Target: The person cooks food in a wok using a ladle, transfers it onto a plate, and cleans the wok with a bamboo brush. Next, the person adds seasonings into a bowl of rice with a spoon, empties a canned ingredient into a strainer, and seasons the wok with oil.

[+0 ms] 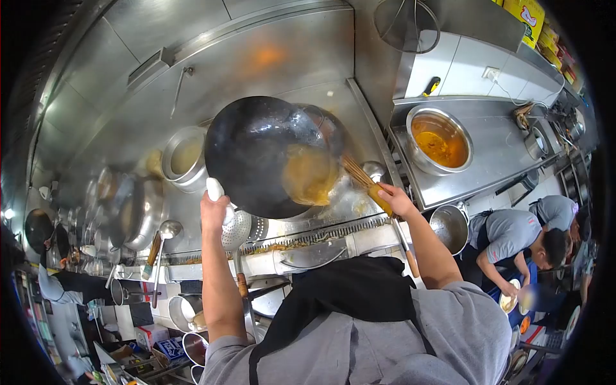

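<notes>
My left hand [213,212] is closed around the white-covered grip [215,190] of a large black wok [247,151], which is tilted to the right. Murky brown liquid [308,174] runs over the wok's right edge. A bamboo wok brush [366,181] is in my right hand [398,199], its bristles pointing at the wok's rim, just right of the liquid. Whether the bristles touch the wok I cannot tell. Below the wok, a perforated ladle [236,232] shows partly at the stove's front edge.
A steel pot with orange-brown liquid [441,142] stands on the right counter. Behind my left hand is a steel pot [186,157]. A ladle [168,232] leans at the left front. Co-workers [507,234] bend over plates at the right.
</notes>
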Motion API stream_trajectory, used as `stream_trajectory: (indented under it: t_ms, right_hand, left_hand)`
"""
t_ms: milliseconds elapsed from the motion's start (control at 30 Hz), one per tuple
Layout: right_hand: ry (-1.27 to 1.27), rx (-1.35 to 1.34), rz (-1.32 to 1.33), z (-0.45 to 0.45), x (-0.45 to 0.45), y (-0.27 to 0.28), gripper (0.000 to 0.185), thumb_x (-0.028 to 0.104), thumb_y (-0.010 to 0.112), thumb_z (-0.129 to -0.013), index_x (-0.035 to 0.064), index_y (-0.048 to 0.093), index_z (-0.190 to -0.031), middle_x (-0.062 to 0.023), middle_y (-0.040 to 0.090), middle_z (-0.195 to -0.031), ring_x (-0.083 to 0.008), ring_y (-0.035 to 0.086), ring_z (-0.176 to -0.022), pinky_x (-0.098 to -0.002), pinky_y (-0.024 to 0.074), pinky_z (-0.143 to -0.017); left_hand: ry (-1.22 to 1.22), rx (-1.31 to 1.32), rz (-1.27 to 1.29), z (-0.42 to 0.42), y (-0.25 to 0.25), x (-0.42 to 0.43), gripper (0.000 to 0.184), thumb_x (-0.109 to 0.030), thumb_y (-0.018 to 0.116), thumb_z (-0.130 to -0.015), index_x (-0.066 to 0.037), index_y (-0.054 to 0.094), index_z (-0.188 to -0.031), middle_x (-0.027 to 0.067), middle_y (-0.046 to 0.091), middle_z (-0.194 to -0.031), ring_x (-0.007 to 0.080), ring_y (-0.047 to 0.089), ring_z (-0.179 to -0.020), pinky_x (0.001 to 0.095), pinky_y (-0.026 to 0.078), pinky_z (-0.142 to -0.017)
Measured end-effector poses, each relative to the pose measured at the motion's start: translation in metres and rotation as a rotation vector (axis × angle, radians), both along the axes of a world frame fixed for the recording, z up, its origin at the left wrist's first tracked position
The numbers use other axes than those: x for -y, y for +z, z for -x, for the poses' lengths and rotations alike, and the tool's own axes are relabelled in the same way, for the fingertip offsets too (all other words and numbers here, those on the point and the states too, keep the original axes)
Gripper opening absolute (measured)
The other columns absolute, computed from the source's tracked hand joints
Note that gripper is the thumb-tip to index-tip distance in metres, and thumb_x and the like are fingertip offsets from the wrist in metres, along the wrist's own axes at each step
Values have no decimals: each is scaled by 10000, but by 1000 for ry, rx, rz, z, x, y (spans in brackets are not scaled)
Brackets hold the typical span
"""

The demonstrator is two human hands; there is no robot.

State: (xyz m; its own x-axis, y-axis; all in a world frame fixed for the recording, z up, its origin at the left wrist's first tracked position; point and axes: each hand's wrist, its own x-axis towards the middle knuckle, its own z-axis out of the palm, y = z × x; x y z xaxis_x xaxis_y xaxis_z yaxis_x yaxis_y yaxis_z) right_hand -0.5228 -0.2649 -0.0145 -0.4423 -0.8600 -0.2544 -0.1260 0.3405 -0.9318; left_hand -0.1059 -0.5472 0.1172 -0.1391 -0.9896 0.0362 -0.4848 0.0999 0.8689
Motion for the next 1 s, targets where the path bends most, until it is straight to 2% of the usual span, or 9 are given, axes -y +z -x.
stream_trajectory:
  t_ms: [400, 567, 633, 700, 833, 900, 933, 967, 1000]
  right_hand:
    - [-37, 45, 63, 70, 36, -4, 460, 251, 576, -940, 17, 506, -1329, -74, 639, -1113, -123, 574, -971, -253, 439, -875]
    - [-102, 362, -49, 38, 78, 3, 531, 348, 592, -917, 48, 486, -1343, -44, 649, -922, -141, 592, -711, -298, 480, -563]
    - [-47, 387, -101, 8, 84, 8, 563, 379, 595, -907, 65, 468, -1357, -56, 636, -915, -162, 595, -664, -322, 472, -493]
    - [-284, 447, 22, -31, 87, -11, 475, 386, 548, -932, 112, 518, -1319, -78, 641, -868, -185, 541, -496, -338, 404, -335]
    - [-297, 149, 21, -54, 81, -38, 502, 387, 554, -935, 111, 494, -1350, -97, 650, -967, -182, 593, -621, -330, 479, -460]
    - [-221, 128, 133, -45, 80, -44, 513, 295, 569, -943, 82, 442, -1391, -104, 614, -1130, -153, 616, -860, -294, 507, -673]
    - [-197, 223, 27, -33, 85, -31, 530, 328, 585, -932, 82, 450, -1381, -86, 619, -1120, -158, 620, -854, -304, 509, -675]
    - [-213, 204, 23, -23, 93, -18, 524, 357, 595, -923, 83, 471, -1351, -61, 632, -1083, -155, 620, -829, -295, 506, -652]
    - [-222, 367, 121, -7, 107, -16, 506, 383, 597, -917, 87, 491, -1313, -38, 636, -1033, -153, 617, -779, -289, 499, -570]
  left_hand:
    - [11, 322, 184, 57, 54, -27, 440, -197, 625, -680, 45, 575, -1044, 248, 656, -921, 385, 639, -902, 439, 472, -814]
    - [-14, 451, 225, 84, 86, -50, 463, -226, 626, -693, 16, 560, -1083, 256, 652, -946, 422, 617, -945, 462, 465, -826]
    - [-87, 465, 275, 83, 86, -70, 565, -214, 666, -693, -28, 493, -1198, 250, 652, -944, 441, 620, -895, 480, 484, -785]
    - [-146, 434, 415, 68, 67, -91, 652, -193, 691, -689, -68, 436, -1276, 241, 653, -947, 445, 622, -878, 487, 493, -778]
    - [-246, 311, 412, 32, 45, -92, 674, -150, 692, -700, -77, 415, -1309, 234, 636, -1025, 427, 608, -969, 454, 498, -816]
    - [-208, 204, 306, 14, 38, -74, 615, -132, 676, -706, -76, 448, -1274, 232, 630, -1033, 409, 606, -999, 437, 492, -825]
    - [-125, 212, 307, 6, 28, -58, 509, -107, 647, -710, -37, 502, -1194, 196, 648, -981, 343, 645, -916, 403, 494, -796]
    - [-113, 202, 311, -1, 19, -41, 509, -107, 647, -710, -37, 502, -1194, 196, 648, -981, 343, 645, -916, 403, 494, -796]
    - [-102, 128, 205, -8, 9, -23, 462, -101, 636, -712, -14, 519, -1150, 174, 649, -958, 302, 639, -868, 388, 492, -777]
